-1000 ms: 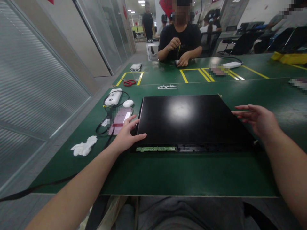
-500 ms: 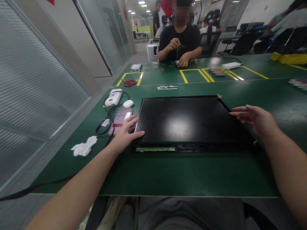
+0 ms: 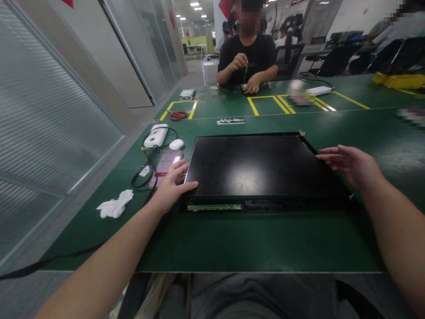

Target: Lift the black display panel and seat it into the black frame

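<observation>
A black display panel [image 3: 265,166] lies flat on the green table, with a narrow green circuit board [image 3: 214,207] along its near edge. At its left edge rests my left hand [image 3: 172,184], fingers spread and the thumb over the panel's corner. My right hand [image 3: 353,166] is at the right edge, fingers stretched out, the fingertips at or very near the rim. Neither hand is wrapped around the panel. A small pale tab [image 3: 301,132] sticks up at the far right corner.
Left of the panel lie a phone [image 3: 167,164], a white mouse-shaped object [image 3: 176,144], a white power bank [image 3: 156,135] with a black cable, and a crumpled white tissue [image 3: 115,204]. Red-handled scissors [image 3: 178,116] and white strips [image 3: 230,121] lie beyond. Across the table sits a person [image 3: 247,62] handling a small item.
The whole view has shifted very slightly. Both hands and the panel keep the same places relative to each other.
</observation>
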A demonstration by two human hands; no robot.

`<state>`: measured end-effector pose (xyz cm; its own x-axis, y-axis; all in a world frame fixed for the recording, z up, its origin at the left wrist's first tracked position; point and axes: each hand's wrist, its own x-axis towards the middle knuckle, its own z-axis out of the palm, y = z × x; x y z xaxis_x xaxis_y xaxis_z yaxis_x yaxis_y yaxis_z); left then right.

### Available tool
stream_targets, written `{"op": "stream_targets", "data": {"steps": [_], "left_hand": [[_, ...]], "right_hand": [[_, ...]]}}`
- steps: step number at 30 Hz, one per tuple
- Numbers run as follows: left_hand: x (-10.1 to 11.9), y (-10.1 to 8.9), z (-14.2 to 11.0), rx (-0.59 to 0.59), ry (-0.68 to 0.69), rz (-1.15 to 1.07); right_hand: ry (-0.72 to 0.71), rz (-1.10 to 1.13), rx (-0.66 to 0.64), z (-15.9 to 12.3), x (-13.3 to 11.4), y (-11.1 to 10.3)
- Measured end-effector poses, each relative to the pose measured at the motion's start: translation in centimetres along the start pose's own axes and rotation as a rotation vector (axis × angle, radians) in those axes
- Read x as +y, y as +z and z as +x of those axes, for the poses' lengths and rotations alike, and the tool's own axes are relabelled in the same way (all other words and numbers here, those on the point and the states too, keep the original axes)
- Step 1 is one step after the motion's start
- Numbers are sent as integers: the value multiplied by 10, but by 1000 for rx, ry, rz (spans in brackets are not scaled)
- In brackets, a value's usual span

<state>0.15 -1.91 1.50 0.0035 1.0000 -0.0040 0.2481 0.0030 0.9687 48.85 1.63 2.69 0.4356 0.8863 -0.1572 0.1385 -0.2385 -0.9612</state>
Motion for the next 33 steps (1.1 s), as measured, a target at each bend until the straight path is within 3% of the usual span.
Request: {"op": "stream_targets", "data": {"steps": [9,17,33], "left_hand": [[7,-6,-1,35,36,-6],[0,-3,-1,-7,34,23],[-9,-2,3,-48,41,190]], "right_hand": [[24,15,-34,-6,-3,4],[-26,-84,-73,3,3,-2],[-53,-89,27,-1,3,4]]}}
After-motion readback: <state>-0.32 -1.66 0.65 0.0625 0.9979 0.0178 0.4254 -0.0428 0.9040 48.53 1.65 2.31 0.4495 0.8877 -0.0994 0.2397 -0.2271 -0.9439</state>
